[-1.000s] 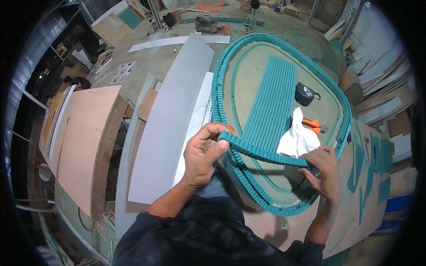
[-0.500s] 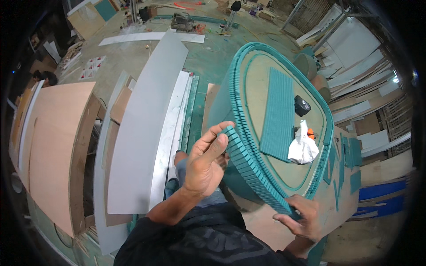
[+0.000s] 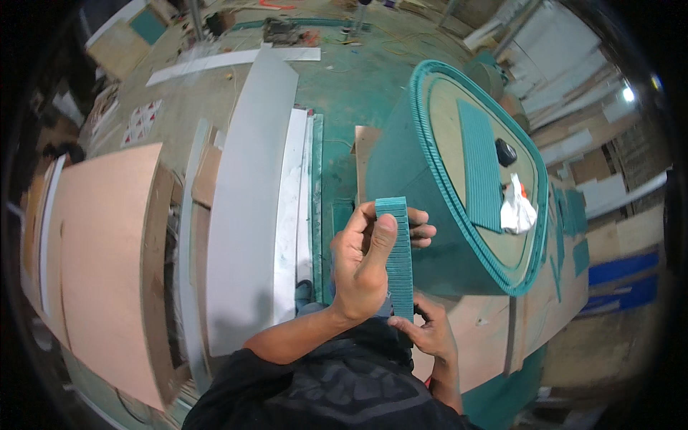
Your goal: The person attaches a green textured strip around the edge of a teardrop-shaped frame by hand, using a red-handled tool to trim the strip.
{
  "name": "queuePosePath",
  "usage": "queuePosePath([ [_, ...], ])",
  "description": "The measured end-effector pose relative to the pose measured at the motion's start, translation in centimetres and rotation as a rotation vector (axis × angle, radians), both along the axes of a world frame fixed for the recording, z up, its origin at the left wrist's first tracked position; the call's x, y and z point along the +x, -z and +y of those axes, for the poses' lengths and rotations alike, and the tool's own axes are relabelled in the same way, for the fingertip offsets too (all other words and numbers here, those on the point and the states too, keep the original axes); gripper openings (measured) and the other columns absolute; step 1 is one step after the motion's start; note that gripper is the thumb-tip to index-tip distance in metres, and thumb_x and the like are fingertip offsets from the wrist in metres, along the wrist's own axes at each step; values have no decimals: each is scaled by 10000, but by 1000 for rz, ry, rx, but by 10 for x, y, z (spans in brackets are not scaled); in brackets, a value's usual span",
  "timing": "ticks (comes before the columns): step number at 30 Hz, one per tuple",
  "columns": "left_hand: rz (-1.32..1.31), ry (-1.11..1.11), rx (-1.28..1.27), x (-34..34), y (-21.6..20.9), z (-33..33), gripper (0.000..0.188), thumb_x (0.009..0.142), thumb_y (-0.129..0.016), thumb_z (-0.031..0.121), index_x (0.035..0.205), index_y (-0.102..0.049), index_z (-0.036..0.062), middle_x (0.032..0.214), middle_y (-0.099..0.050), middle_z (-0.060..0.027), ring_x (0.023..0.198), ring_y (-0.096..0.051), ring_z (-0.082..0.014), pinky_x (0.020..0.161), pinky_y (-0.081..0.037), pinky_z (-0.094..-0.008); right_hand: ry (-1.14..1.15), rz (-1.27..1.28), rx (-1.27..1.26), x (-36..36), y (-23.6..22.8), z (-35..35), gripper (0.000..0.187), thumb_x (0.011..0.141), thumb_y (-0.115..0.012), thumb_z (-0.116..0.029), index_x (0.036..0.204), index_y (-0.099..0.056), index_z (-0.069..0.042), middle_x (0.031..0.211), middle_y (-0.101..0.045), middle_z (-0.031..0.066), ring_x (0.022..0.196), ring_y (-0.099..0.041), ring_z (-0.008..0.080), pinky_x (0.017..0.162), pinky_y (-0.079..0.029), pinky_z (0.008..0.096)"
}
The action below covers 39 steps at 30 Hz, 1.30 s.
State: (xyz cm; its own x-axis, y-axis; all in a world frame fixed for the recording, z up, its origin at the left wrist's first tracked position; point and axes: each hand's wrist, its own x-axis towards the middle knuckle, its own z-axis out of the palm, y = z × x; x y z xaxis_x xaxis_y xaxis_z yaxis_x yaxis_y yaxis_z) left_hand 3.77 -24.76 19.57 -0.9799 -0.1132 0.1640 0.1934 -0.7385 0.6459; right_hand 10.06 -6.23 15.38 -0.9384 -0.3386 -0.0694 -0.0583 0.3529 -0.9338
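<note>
A green strip [image 3: 401,279] with many close cross-grooves stands upright in front of my body. My left hand [image 3: 360,269] is closed round its upper end, the thumb lying on the grooved face and the fingers behind. Lower down, my right hand [image 3: 431,333] pinches the bottom end between thumb and fingers. Just beyond the strip, to the right, is a large green round-cornered body [image 3: 401,168] with a grooved rim. On its beige top lie a green ribbed panel [image 3: 480,168], a small black object [image 3: 506,152] and a crumpled white wrapping [image 3: 514,213] with something orange behind it.
Long white-grey boards [image 3: 251,179] lie to my left, beside a plywood panel [image 3: 107,244]. A workboard [image 3: 476,322] under the green body carries green offcuts [image 3: 573,201] at right. Sheet stock [image 3: 552,57] leans at the far right; a machine [image 3: 282,31] stands at the back.
The strip has moved left, away from the green body's rim, and turned from slanting to nearly upright. Both hands moved with it, the right one coming closer to the left. The view shifted slightly.
</note>
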Motion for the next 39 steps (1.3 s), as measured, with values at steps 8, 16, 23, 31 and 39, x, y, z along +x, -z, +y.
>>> queuePosePath([
  [8,31,449,-196,3,-22,81,337,1094,-559,274,1183,-583,-50,1091,-718,-198,972,-741,-266,889,-612,-386,423,142,-57,65,24,11,310,896,-828,-196,1092,-696,4,932,-703,109,847,-674,212,789,-527,339],
  [16,30,1152,-581,45,12,222,282,1091,-545,229,1130,-629,-37,1007,-739,-172,811,-747,-213,765,-618,-325,855,-17,-335,161,103,44,327,975,-752,-223,1139,-617,25,887,-696,152,847,-714,223,750,-551,373],
  [23,126,1652,-902,102,130,330,267,1086,-552,218,1103,-649,-31,1015,-742,-151,804,-729,-186,756,-596,-306,1052,-13,-807,189,212,57,239,1018,-651,-71,1214,-563,36,1083,-666,79,1039,-661,145,914,-561,335],
  [31,145,1737,-1120,181,276,401,262,1086,-570,226,1097,-661,-19,969,-751,-105,751,-700,-140,717,-575,-298,1074,-111,-1103,245,339,104,493,958,-588,55,1431,-457,3,1210,-636,45,1086,-616,164,932,-518,311],
  [39,256,1785,-1192,216,327,398,291,1069,-618,285,1044,-703,7,916,-702,-41,791,-644,-111,757,-546,-288,1551,-144,573,352,303,214,424,886,-748,-175,1265,-604,-52,1168,-632,150,1122,-586,361,960,-473,464],
])
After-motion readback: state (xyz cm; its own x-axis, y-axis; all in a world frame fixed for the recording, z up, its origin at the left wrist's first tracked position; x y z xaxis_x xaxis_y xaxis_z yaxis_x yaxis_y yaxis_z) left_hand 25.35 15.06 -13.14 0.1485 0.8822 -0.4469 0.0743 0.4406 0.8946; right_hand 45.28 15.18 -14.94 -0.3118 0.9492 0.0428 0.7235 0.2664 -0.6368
